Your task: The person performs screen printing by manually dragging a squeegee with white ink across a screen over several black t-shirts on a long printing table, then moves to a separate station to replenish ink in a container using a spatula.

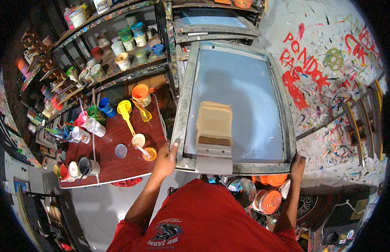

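Observation:
A large screen-printing frame (283,96) with pale blue mesh (251,96) is held up before me, tilted away. My left hand (165,159) grips its near left corner, thumb on top of the rail. At the near right corner my right hand (298,164) is closed on the frame's side. A tan, ink-coloured rectangle (215,119) lies on the mesh left of centre, its near part darker. Below it a grey plate or flap (213,161) overlaps the near rail; its attachment is unclear. The fingers under the frame are hidden.
To the left, a dark red table (106,145) carries paint cups, a yellow scoop (126,111) and an orange tub (141,93). Shelves (111,69) of paint pots stand behind. More frames (216,23) sit in a rack beyond. Orange-lidded buckets (270,201) are below right, beside a paint-splashed wall (329,80).

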Motion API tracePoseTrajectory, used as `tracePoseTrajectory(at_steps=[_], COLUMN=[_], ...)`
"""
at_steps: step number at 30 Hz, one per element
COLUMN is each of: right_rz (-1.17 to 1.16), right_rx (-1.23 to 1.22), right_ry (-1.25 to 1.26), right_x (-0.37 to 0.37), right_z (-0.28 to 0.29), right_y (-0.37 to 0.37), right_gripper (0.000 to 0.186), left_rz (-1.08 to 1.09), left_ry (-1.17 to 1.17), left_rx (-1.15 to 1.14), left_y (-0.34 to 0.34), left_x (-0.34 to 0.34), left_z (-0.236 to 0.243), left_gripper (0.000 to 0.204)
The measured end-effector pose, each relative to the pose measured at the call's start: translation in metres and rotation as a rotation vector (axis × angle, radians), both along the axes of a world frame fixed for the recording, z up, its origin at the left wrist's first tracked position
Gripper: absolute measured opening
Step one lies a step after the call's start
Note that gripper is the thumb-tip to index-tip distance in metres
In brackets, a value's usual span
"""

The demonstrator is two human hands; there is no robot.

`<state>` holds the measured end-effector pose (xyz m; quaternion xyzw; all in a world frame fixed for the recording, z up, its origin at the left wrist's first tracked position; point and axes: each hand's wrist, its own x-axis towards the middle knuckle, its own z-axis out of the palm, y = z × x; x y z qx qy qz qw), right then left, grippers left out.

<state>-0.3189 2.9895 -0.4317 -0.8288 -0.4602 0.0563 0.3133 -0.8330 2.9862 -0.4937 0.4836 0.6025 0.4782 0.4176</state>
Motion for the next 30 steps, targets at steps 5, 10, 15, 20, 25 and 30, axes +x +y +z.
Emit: tracePoseTrajectory(at_steps=[5, 10, 15, 20, 25, 30], right_rz=[0.026, 0.05, 0.115, 0.208, 0.109, 0.101], right_rx=[-0.009, 0.003, 0.091, 0.01, -0.007, 0.002], right_ry=[-0.026, -0.037, -0.035, -0.074, -0.181, -0.172], right_x=[0.012, -0.011, -0.001, -0.009, 0.036, -0.005], right_z=[-0.012, -0.001, -0.008, 0.008, -0.02, 0.005], right_y=[0.048, 0.083, 0.097, 0.112, 0.127, 0.142], right_gripper=[0.058, 0.059, 0.057, 0.058, 0.061, 0.065], left_rz=[0.055, 0.11, 0.094, 0.123, 0.097, 0.133], left_ry=[-0.001, -0.02, -0.01, -0.018, -0.016, -0.114], left_rx=[-0.043, -0.036, -0.071, -0.046, -0.034, 0.012], left_y=[0.009, 0.019, 0.032, 0.041, 0.051, 0.063], left_x=[0.008, 0.01, 0.012, 0.009, 0.007, -0.004], left_z=[0.02, 0.023, 0.022, 0.012, 0.014, 0.003], left_gripper=[0.05, 0.048, 0.05, 0.053, 0.053, 0.053])
